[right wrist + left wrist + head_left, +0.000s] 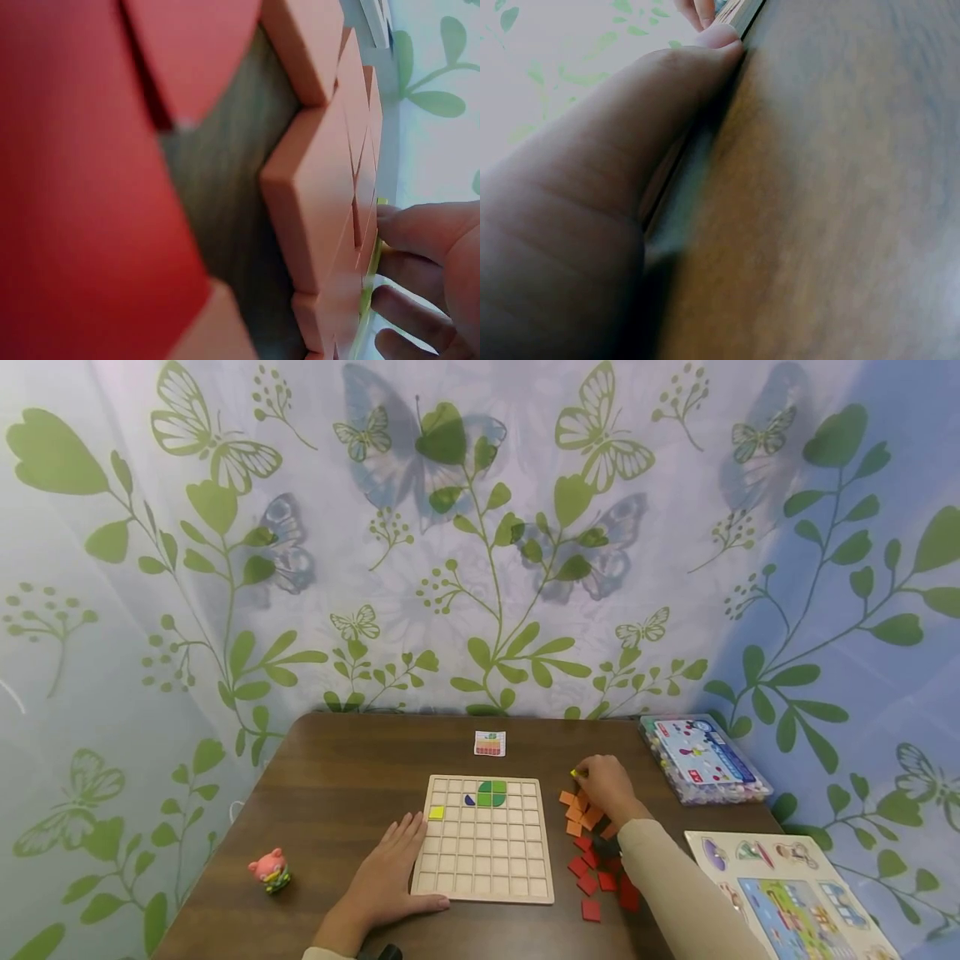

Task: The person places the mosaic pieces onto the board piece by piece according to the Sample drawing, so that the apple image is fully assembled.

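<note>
A wooden grid board [453, 897] lies on the table. On it are green pieces [491, 793], a small dark blue piece [469, 800] and a yellow square tile [437, 812] in the left column. My left hand [388, 872] rests at the board's left side, fingers extended, thumb near its lower corner. Beyond the board's right edge, my right hand [606, 783] pinches another yellow tile [369, 289] between thumb and fingers, above the far end of the orange tiles [573, 814]. Red tiles [588, 864] lie nearer, partly hidden by the right sleeve.
A small picture card [490, 743] lies behind the board. At the back right stands a clear box of beads [705, 760], with a wooden picture puzzle [787, 893] in front of it. A pink toy figure [270, 868] stands at the left of the brown table [360, 760].
</note>
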The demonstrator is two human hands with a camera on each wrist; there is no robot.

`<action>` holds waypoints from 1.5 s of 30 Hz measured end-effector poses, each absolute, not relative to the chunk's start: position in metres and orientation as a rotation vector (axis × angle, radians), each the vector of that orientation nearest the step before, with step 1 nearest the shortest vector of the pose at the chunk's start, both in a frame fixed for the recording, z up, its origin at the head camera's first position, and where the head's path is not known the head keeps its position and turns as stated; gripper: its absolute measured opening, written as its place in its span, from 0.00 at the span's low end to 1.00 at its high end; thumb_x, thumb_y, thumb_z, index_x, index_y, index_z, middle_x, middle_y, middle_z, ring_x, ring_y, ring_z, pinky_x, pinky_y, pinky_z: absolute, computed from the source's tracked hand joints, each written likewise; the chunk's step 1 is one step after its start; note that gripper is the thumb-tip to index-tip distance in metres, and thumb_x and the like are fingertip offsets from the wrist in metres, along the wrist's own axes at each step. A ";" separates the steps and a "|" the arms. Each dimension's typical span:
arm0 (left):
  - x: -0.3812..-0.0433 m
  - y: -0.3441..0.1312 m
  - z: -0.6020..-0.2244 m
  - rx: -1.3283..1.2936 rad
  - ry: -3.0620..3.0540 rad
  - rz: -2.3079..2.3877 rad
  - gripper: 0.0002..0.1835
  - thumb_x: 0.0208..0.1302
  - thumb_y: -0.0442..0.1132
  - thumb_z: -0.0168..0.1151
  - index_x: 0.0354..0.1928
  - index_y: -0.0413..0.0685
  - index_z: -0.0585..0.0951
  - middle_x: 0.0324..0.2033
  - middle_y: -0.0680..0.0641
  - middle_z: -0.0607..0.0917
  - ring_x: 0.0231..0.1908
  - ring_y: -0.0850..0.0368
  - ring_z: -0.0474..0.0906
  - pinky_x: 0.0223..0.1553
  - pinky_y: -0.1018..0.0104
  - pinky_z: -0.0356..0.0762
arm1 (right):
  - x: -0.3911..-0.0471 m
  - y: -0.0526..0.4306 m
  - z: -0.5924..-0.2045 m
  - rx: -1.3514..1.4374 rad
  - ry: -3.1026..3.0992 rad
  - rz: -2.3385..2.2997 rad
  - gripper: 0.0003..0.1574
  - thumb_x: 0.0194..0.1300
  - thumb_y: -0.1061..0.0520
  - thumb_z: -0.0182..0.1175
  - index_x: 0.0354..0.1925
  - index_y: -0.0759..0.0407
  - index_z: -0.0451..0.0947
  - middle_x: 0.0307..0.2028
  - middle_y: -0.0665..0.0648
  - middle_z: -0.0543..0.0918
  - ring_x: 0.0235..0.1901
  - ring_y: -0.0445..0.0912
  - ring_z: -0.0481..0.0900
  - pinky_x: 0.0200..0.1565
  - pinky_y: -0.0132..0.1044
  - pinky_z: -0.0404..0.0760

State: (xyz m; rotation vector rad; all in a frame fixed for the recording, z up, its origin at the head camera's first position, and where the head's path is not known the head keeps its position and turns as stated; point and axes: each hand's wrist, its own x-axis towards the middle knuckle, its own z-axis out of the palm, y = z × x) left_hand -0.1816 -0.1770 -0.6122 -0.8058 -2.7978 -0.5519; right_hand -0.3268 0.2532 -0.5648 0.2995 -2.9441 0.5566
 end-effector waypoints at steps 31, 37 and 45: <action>-0.181 -0.177 -0.609 -0.802 -2.846 -0.543 0.69 0.54 0.85 0.60 0.80 0.35 0.61 0.80 0.37 0.58 0.79 0.42 0.51 0.77 0.46 0.49 | -0.308 0.174 -0.546 0.525 -2.867 0.876 0.09 0.64 0.67 0.74 0.44 0.64 0.90 0.41 0.56 0.88 0.41 0.51 0.85 0.42 0.45 0.87; -0.182 -0.178 -0.609 -0.795 -2.851 -0.536 0.69 0.54 0.85 0.59 0.81 0.36 0.60 0.80 0.38 0.58 0.79 0.43 0.50 0.77 0.46 0.48 | -0.303 0.147 -0.542 0.647 -2.849 0.878 0.07 0.65 0.66 0.74 0.43 0.64 0.90 0.41 0.56 0.87 0.42 0.51 0.85 0.45 0.45 0.87; -0.183 -0.177 -0.607 -0.785 -2.865 -0.550 0.69 0.53 0.85 0.60 0.80 0.35 0.61 0.80 0.38 0.58 0.79 0.43 0.50 0.77 0.45 0.49 | -0.292 0.108 -0.540 0.849 -2.790 0.885 0.05 0.66 0.65 0.74 0.41 0.62 0.90 0.43 0.55 0.86 0.42 0.49 0.84 0.44 0.41 0.86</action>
